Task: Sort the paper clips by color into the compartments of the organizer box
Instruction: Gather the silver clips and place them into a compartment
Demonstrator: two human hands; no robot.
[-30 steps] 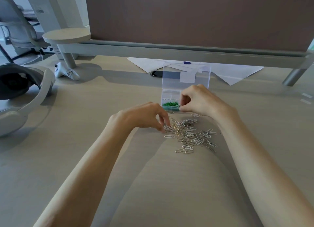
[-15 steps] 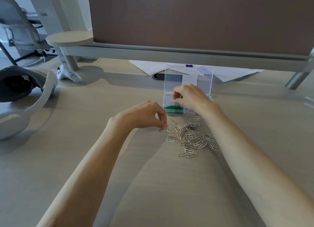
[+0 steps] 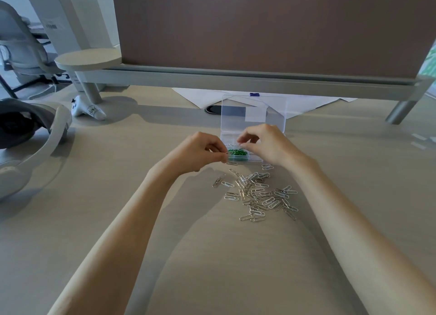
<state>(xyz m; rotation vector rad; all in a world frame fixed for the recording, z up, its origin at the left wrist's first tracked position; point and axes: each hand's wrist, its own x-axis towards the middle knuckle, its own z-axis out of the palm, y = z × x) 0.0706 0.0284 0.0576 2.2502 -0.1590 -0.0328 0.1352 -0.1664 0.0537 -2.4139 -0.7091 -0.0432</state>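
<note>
One clip at the box
My left hand (image 3: 200,152) pinches a silver clip (image 3: 227,153) at the box (image 3: 253,160); whether my right hand (image 3: 266,145) pinches anything, I cannot tell. The pile (image 3: 262,194) lies near: light, slippery wire, so I grip the flat sides.

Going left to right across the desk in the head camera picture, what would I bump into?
Grey headset → white controller → left hand → right hand.

Open counter (image 3: 212,267) spreads across the lower frame and far right. Mid-frame, scattered paper clips (image 3: 259,194) bar the near approach to the organizer box (image 3: 256,158), its raised lid (image 3: 253,112) closing the back; a headset (image 3: 35,149) crowds the left edge.
</note>
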